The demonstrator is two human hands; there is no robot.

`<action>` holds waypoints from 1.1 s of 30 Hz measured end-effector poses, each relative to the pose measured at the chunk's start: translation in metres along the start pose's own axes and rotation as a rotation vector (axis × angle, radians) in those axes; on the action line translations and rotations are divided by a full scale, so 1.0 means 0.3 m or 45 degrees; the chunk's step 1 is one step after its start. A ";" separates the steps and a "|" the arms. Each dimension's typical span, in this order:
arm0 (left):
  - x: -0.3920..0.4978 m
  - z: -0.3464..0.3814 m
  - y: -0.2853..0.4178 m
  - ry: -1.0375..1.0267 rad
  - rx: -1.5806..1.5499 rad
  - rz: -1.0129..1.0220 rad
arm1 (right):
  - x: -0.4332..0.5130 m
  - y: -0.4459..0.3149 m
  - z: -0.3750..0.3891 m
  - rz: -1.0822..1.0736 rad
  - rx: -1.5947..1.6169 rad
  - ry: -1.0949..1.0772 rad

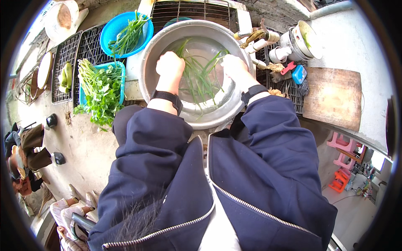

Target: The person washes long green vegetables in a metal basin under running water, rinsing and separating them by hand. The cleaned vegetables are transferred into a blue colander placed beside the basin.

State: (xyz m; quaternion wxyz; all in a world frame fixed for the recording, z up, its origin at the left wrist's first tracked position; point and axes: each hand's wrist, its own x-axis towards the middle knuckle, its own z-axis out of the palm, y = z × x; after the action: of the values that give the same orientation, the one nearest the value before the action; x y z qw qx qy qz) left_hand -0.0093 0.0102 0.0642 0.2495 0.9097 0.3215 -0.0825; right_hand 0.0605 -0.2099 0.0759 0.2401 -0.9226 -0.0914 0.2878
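Observation:
Before me stands a large metal basin (pixel 147 84) of water with long green leaves (pixel 201 80), like garlic chives or scallions, trailing in it. My left hand (pixel 171 64) is a fist at the basin's left side, closed around one part of the bunch. Over on the right side my right hand (pixel 234 66) pinches other ends of the leaves, its fingertips partly hidden. Between the two hands the leaves sag into the water. Both wrists wear black straps.
A blue basket (pixel 105 37) of similar leaves and a blue tray (pixel 122 88) of leafy herbs (pixel 102 91) stand left. A tap (pixel 256 36) juts near the basin's right rim. Farther right lies a wooden cutting board (pixel 333 97). Two people sit at the lower left.

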 end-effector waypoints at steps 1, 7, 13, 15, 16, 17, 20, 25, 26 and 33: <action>0.019 0.021 0.003 0.245 0.057 0.026 | 0.001 -0.007 0.025 -0.092 -0.434 0.028; 0.061 0.165 -0.044 0.102 -0.436 0.174 | 0.024 -0.005 0.147 -0.519 -0.832 -0.068; 0.023 0.103 -0.078 -0.657 -0.913 -0.190 | 0.053 0.003 0.131 -0.499 -0.246 0.124; 0.003 0.083 -0.076 -0.512 -0.488 0.090 | 0.056 -0.021 0.149 -0.478 -0.042 0.083; 0.000 0.078 -0.073 -0.383 -0.402 0.156 | 0.058 -0.035 0.161 -0.461 0.064 0.053; 0.017 0.079 -0.054 -0.368 -0.185 0.058 | 0.061 -0.050 0.173 -0.441 0.172 0.031; 0.054 0.111 -0.034 -0.166 -0.188 0.132 | 0.066 -0.075 0.196 -0.393 0.469 0.005; 0.073 0.210 -0.057 -0.513 -0.911 -0.001 | 0.075 -0.051 0.159 -0.098 0.860 0.015; 0.073 0.222 -0.065 -0.583 -1.058 -0.053 | 0.077 -0.044 0.144 -0.068 0.978 0.026; 0.062 0.236 -0.073 -0.564 -1.325 -0.279 | 0.079 -0.091 0.146 -0.445 0.041 -0.028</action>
State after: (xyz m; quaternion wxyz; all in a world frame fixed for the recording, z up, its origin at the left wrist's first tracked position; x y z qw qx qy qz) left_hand -0.0078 -0.0009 -0.0115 0.7155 0.5897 0.3522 -0.1273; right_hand 0.0539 -0.1620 0.0465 0.3004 -0.8855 -0.2484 0.2530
